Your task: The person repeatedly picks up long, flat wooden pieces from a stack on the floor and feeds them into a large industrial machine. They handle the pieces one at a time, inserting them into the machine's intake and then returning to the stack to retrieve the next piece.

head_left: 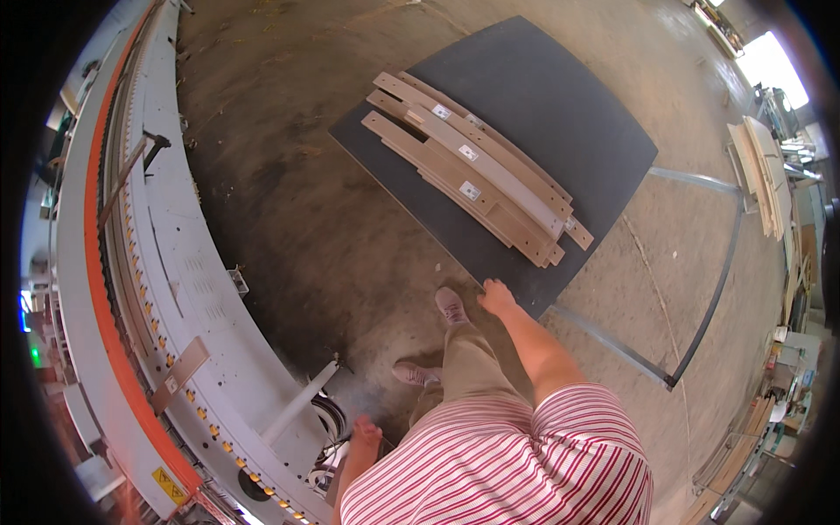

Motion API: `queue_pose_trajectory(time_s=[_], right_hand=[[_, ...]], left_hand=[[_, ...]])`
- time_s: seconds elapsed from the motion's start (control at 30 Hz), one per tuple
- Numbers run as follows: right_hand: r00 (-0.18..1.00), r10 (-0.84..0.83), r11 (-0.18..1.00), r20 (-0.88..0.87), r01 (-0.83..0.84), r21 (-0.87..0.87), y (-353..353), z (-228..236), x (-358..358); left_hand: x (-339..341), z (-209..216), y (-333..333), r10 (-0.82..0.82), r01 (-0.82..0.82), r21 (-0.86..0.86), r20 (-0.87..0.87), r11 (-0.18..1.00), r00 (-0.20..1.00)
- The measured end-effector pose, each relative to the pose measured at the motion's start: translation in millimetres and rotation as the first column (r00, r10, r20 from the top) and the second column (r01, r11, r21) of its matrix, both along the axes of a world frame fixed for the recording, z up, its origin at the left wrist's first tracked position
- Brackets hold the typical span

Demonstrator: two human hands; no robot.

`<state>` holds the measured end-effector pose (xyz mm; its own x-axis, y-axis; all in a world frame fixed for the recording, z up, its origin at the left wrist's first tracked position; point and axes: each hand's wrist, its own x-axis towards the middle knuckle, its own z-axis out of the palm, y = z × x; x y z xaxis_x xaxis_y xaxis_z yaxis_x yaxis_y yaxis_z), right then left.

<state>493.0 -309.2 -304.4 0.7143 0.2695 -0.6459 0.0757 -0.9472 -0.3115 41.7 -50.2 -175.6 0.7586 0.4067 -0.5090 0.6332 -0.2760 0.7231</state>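
Note:
My right arm reaches forward, and my right hand [497, 298] is at the near edge of a large dark grey board [560, 87], its fingers curled over that edge. On the board lies a stack of long brown wooden strips [477, 166], with drilled holes and white labels on several of them. The strips overlap unevenly and sit apart from my right hand. My left hand [366, 430] hangs low at my left side, next to a pale pipe on the machine. It holds nothing that I can see, and its fingers are loosely apart and a little blurred.
A long white and orange machine [197, 289] with a row of yellow rollers runs along my left. A pale pipe [302, 401] juts from it. A metal frame [612, 343] with a black bar extends right of the board. Wooden panels [759, 175] stand at the far right.

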Motion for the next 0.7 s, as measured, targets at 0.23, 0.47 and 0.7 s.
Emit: queue_pose_trajectory(time_s=[0.23,0.47,0.7], right_hand=[[0.872,0.217,0.974,0.439,-0.224,-0.038,51,-34,158],[0.792,0.411,0.910,0.451,-0.324,-0.260,44,-52,190],[0.709,0.532,0.844,0.463,-0.403,-0.354,-3,-50,178]], left_hand=[[-23,-33,-18,0.161,-0.283,-0.259,-0.408,0.923,0.899],[66,9,-17,0.227,-0.285,-0.099,-0.387,0.953,0.894],[115,16,-5,0.203,-0.263,-0.189,-0.288,0.946,0.936]])
